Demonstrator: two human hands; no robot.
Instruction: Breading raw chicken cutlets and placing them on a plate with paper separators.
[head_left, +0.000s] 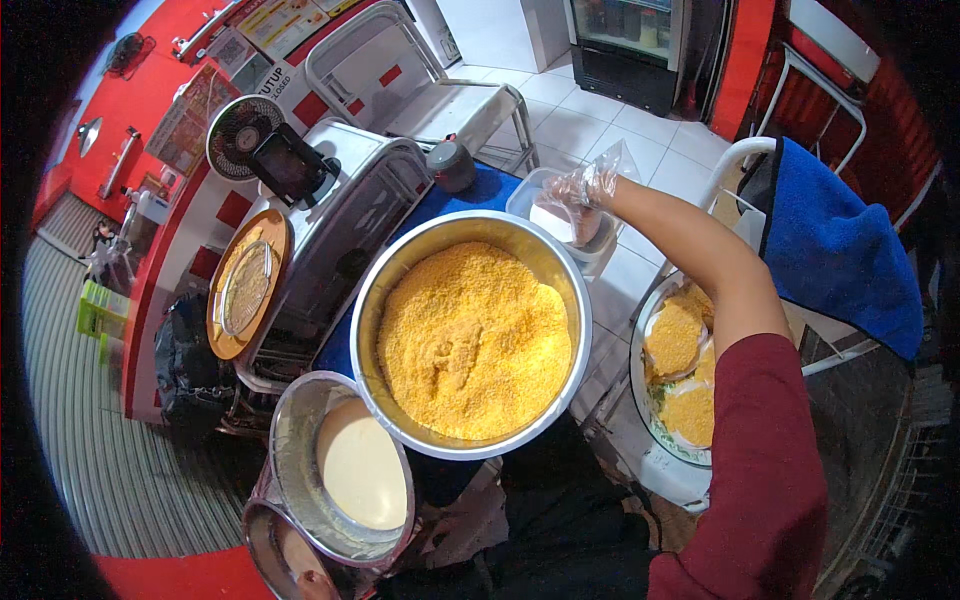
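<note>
My right hand (576, 193), in a clear plastic glove, reaches into a translucent plastic container (525, 196). Its fingers touch a white, flat-looking item (553, 222) inside; whether they grip it is unclear. Before me stands a large metal pot (583, 330) of yellow-orange breadcrumbs (480, 341), with a clumped, crumb-covered lump (459, 352) near the middle. Closer on the left is a metal pot (296, 450) of pale, creamy batter (364, 469). Only part of my left hand (315, 585) shows, at the rim of a smaller metal bowl (259, 536) at the bottom; its grip is hidden.
On the right, a plate (639, 375) of several crumb-coated rounds (675, 341) rests on a white chair, below my forearm. A blue towel (840, 247) drapes over a chair. Left are an orange tray (217, 330) with a wire strainer (247, 289) and a fan (244, 135).
</note>
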